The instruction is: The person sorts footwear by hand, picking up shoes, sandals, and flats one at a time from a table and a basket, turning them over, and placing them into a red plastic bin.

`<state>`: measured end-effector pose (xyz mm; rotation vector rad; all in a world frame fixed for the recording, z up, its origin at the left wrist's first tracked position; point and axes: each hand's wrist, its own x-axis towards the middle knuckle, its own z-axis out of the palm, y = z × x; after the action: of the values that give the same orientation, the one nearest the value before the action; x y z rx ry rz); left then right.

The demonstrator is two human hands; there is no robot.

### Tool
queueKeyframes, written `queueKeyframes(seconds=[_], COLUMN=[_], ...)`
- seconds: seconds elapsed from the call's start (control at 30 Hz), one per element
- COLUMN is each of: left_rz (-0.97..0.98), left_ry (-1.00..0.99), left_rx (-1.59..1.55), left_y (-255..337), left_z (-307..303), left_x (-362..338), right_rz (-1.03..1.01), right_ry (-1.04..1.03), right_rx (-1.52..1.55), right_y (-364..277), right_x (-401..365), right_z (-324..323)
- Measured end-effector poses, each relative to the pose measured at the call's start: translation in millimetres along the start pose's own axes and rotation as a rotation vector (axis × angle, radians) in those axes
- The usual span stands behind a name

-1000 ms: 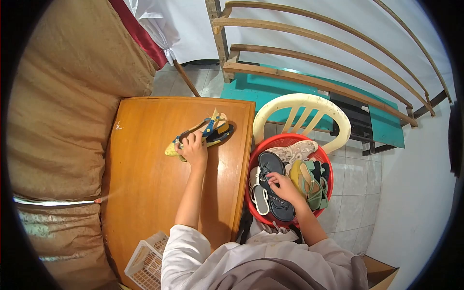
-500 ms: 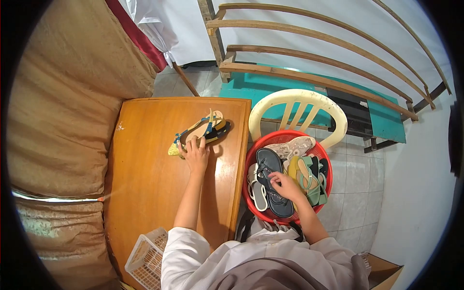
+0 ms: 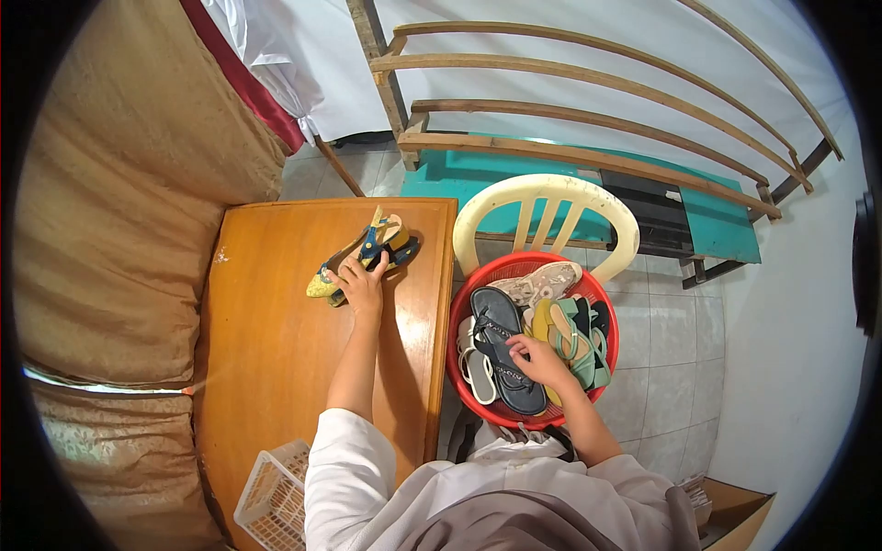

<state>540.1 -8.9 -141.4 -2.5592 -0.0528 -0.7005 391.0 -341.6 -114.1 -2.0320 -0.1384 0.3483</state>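
On the wooden table [image 3: 276, 340], my left hand [image 3: 361, 286] grips a yellow-and-blue slingback shoe [image 3: 322, 283], its fingers and thumb around the side. A second shoe of dark blue and yellow [image 3: 404, 250] lies close against it, partly covered. My right hand [image 3: 540, 358] is over the red basket [image 3: 617, 335], just above or touching a black flip-flop [image 3: 503, 367]. Its fingers are loosely bent, with nothing seen between them. Around the flip-flop are a white-strapped sandal [image 3: 478, 372], a green sandal [image 3: 588, 354], a yellow shoe [image 3: 540, 321] and a pale lace-patterned shoe [image 3: 551, 280].
The red basket rests on a cream plastic chair [image 3: 625, 216] to the right of the table. A white plastic crate [image 3: 276, 491] is at the table's near left. Behind stands a turquoise bench [image 3: 726, 225] with wooden slats. A cardboard box [image 3: 735, 510] sits at lower right.
The whole view has shifted slightly. My left hand has closed further around the yellow-and-blue shoe, which has turned a little. My right hand stays over the flip-flop.
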Motion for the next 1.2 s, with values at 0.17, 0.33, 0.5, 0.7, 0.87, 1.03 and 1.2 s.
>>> queueKeyframes(seconds=[0.17,0.33,0.5,0.7,0.87,1.03,1.2], left_rz=[-0.057,-0.023,0.019,-0.256,-0.793,-0.988,-0.919], left_ry=[-0.037,0.032,0.021,-0.245,-0.576,-0.68,-0.737], left_rx=[0.048,-0.109,-0.252,-0.668,-2.078,-2.418,-2.484], left_y=[3.8,-3.6,-8.5,-8.3,-5.7,11.4,31.2], left_z=[3.0,1.3,-19.2,-109.7,-120.1,-162.9,-184.2], left_x=[6.5,6.2,-5.5,-10.0,-34.3,-60.0,-81.9], right_rz=[-0.027,-0.017,-0.02,-0.043,-0.053,-0.067,-0.063], right_ry=[0.031,0.041,0.05,0.002,-0.032,-0.099,-0.318], right_rx=[0.003,-0.001,0.011,0.05,0.255,0.714,0.901], right_y=[17.0,11.1,6.9,-0.3,-19.3,-45.8,-65.1], right_x=[-3.4,-10.5,-13.9,-10.3,-10.4,-10.6,-19.3], right_z=[-2.1,-10.8,-16.3,-12.7,-3.8,-7.2,-15.2])
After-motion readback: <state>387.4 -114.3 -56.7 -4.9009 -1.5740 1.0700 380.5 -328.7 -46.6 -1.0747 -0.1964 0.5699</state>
